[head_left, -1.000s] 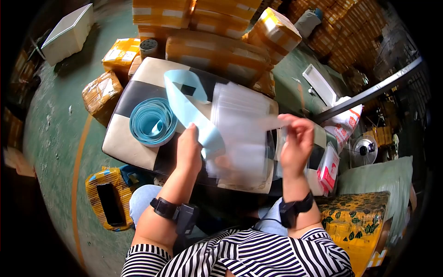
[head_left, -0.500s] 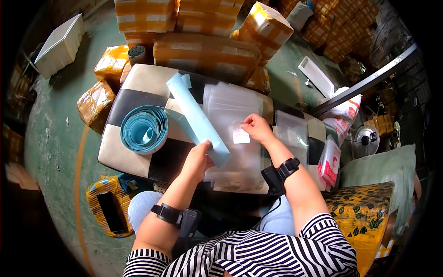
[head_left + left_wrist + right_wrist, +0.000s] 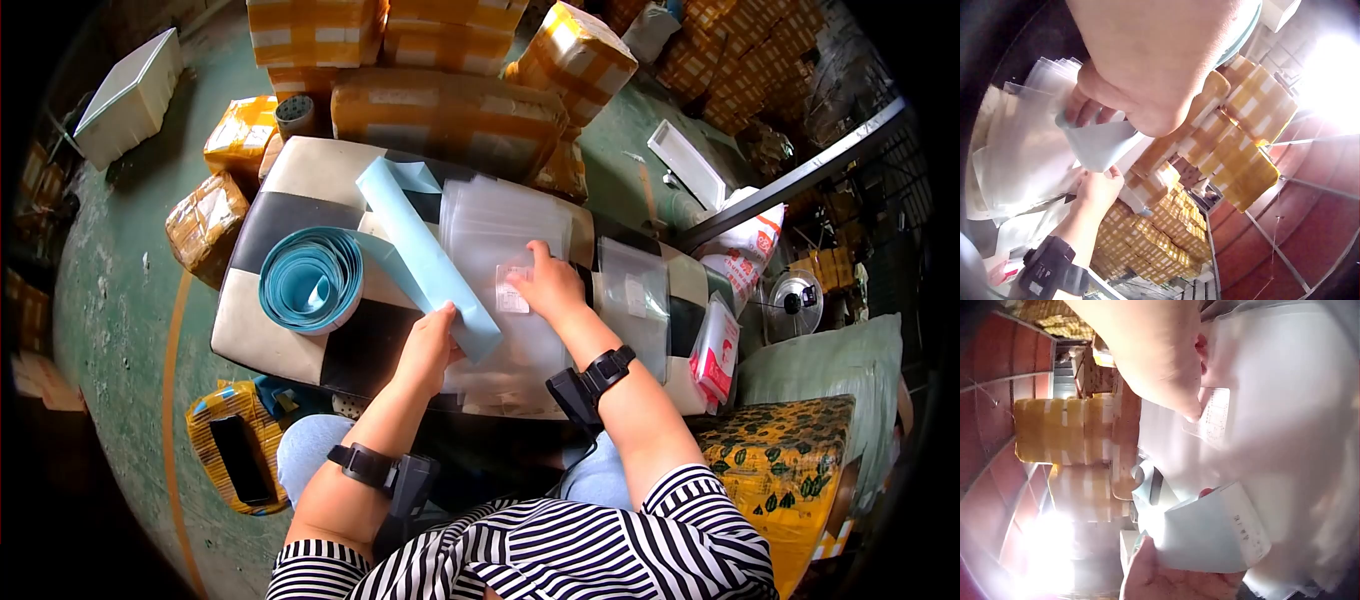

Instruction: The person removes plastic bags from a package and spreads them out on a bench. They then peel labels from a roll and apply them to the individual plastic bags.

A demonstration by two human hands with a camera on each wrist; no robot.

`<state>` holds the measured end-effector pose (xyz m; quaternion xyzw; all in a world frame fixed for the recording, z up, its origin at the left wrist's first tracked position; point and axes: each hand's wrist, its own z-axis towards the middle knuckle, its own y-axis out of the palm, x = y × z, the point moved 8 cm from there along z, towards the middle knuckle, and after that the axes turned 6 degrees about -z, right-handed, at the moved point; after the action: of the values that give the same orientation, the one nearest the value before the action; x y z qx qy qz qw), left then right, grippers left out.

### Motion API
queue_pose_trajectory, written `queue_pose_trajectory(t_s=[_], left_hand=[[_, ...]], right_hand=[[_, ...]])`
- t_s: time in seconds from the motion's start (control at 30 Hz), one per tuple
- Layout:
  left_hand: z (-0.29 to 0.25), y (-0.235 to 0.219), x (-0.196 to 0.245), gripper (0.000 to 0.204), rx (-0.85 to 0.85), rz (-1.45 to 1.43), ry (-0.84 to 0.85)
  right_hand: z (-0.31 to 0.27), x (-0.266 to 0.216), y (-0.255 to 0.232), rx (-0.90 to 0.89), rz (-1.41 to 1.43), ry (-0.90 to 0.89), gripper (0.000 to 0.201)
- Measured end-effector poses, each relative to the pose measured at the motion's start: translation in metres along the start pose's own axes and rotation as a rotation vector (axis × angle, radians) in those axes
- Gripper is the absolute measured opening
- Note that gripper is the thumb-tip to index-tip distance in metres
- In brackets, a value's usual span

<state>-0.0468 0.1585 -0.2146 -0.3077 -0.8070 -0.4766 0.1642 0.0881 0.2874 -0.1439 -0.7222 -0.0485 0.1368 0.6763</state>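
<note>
My left hand (image 3: 428, 352) grips the lower end of a light blue label backing strip (image 3: 415, 235), thumb on top. The strip runs back to a coiled blue roll (image 3: 285, 298) standing at the left on the checkered padded bench (image 3: 300, 155). In the right wrist view the strip (image 3: 1210, 534) shows printed lettering near its end. My right hand (image 3: 555, 290) is over a stack of clear plastic bags (image 3: 485, 215). Its thumb presses the upper edge of a small white printed label (image 3: 512, 297) lying on the top bag; the other fingers spread beyond it.
More clear bags (image 3: 632, 260), one bearing a white label, lie right of the stack. A red-and-white packet (image 3: 712, 360) sits at the bench's right end. Taped cartons (image 3: 450, 115) stand behind the bench. A phone (image 3: 240, 460) rests on a wrapped parcel at lower left.
My right hand came in from the right with the label and lowered it onto the bags. My left hand keeps its hold on the blue strip, which now hangs steadier.
</note>
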Motion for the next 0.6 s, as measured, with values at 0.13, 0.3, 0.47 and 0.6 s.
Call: queue_pose_trajectory(t_s=[0.13, 0.3, 0.47, 0.6], left_hand=[[0.001, -0.001, -0.001, 0.035, 0.012, -0.018, 0.011], [0.003, -0.005, -0.005, 0.034, 0.012, -0.049, 0.012], [0.002, -0.003, -0.001, 0.034, 0.01, -0.006, 0.028], [-0.002, 0.002, 0.002, 0.034, 0.014, 0.005, 0.023]], right_hand=[[-0.023, -0.014, 0.012, 0.287, -0.037, -0.411, 0.044], [-0.048, -0.021, 0.037, 0.147, -0.219, -0.305, 0.062], [-0.034, 0.054, 0.021, 0.252, 0.065, 0.149, 0.072], [-0.039, 0.079, 0.024, 0.105, 0.26, 0.392, 0.06]])
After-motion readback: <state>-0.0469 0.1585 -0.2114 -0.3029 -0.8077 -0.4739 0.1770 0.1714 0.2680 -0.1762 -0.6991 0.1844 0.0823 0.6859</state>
